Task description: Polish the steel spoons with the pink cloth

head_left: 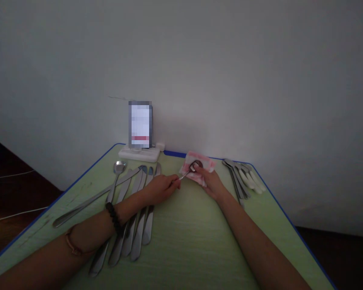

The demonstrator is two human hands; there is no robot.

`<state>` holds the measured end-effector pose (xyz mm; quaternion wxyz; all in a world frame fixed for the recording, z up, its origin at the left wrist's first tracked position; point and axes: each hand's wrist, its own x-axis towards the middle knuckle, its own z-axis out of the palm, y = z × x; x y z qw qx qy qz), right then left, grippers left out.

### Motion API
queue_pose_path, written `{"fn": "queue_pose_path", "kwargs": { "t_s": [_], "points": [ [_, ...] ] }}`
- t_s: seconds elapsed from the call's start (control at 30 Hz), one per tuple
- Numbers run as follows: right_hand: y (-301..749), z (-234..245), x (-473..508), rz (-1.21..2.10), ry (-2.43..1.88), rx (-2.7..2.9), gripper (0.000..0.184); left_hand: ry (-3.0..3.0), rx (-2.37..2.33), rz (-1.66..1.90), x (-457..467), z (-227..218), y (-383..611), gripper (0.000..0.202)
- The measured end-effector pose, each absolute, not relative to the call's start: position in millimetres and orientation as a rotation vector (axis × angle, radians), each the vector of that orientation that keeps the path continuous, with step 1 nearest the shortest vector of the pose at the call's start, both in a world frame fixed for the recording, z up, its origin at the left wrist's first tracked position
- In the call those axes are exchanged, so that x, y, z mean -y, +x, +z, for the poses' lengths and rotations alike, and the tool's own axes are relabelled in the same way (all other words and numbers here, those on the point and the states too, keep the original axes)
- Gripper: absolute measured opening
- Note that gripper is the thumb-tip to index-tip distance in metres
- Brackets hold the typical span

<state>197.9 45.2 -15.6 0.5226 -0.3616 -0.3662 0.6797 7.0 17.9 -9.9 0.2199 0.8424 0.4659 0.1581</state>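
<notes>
My left hand (161,188) is closed round the handle of a metal spoon (184,175), near the middle of the table. The spoon's bowl rests against a pink and white cloth (190,160). My right hand (211,182) holds that cloth from below and behind, with its thumb pressed on the spoon's bowl; its other fingers are mostly hidden. Under and beside my left forearm lie several table knives (137,243), side by side, and another spoon (119,166) with its bowl toward the wall.
At the right lie several spoons (236,183), some with white handles (250,178). A phone (140,125) with a blurred screen stands on a white stand (139,154) by the wall. The green table (181,249) has a blue edge and meets a grey wall (230,80).
</notes>
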Motion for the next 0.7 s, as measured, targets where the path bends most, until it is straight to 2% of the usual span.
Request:
{"fn": "queue_pose_path", "kwargs": {
  "t_s": [0.43,0.7],
  "points": [
    [195.4,-28.0,-53.1,1.429,-0.917,1.163,0.029,2.452,-1.325,0.290,-16.4,-7.5,7.5,0.037],
    [194.2,-22.5,-49.3,0.941,-1.263,1.402,0.035,2.442,-1.321,0.310,-17.8,-9.6,7.0,0.037]
  ]
}}
